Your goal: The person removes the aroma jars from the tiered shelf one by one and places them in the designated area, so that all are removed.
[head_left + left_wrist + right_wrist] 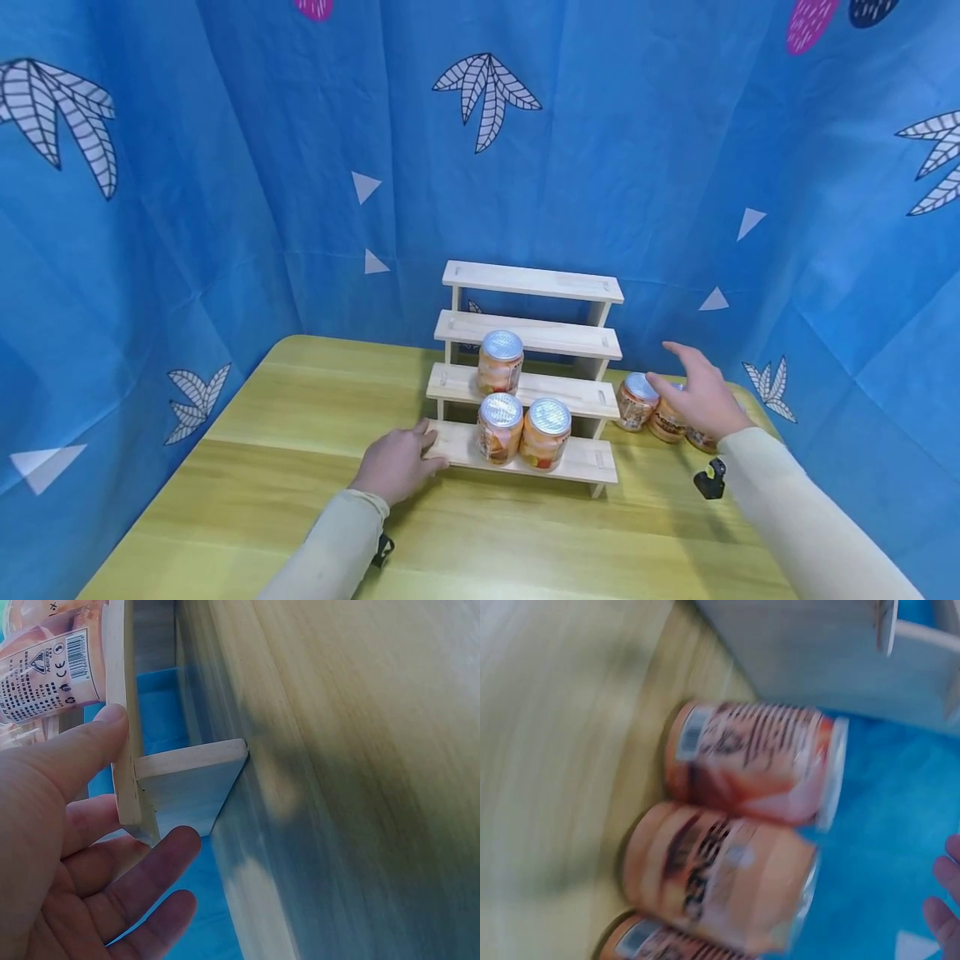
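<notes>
A stepped wooden rack (532,279) with stacked boards stands on the table. My left hand (397,462) grips the left end of its lowest board (124,735), thumb on the front and fingers behind. Two jars with silvery lids, one left (500,429) and one right (546,435), sit side by side on that board; another jar (500,364) stands one step up. My right hand (697,392) is held with fingers spread over a row of jars (720,877) right of the rack, holding nothing. In the right wrist view only its fingertips (946,922) show.
The yellow wooden table (480,542) stretches in front of the rack. Blue printed cloth (600,167) hangs behind and on both sides. The rack's side panel (810,660) rises close to the nearest jar of the row.
</notes>
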A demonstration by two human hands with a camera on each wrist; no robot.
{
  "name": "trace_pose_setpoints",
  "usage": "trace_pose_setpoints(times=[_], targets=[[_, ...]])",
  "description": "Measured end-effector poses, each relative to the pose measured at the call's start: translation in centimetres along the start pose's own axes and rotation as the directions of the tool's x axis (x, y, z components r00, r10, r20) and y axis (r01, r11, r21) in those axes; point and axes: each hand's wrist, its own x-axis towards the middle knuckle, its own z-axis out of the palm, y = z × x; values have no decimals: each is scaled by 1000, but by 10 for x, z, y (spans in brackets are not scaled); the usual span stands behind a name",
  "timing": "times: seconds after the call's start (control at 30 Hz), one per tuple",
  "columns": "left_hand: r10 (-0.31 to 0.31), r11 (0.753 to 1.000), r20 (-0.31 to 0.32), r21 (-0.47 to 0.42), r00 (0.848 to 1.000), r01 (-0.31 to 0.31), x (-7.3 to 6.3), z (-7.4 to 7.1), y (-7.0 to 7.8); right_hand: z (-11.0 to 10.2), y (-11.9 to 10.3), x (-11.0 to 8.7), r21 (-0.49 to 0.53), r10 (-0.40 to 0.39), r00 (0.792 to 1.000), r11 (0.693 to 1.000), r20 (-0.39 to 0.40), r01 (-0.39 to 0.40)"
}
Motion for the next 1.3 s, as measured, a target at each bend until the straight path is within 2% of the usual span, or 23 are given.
trace_pose_setpoints(times=[0.3, 0.57, 1.0, 1.3], targets=[[23, 1000, -22, -6, 999, -23, -1, 3, -2, 7, -29, 13, 47, -88, 996, 995, 20, 87], [22, 1000, -35, -7, 999, -23, -2, 2, -1, 16, -50, 23, 33, -136, 991, 990, 14, 136], [49, 999, -47, -8, 998, -50, 3, 7, 0, 28, -70, 31, 96, -185, 982, 979, 34, 181], [35, 999, -48, -19, 998, -36, -3, 4, -2, 39, -85, 35, 118, -242, 970, 964, 35, 237]])
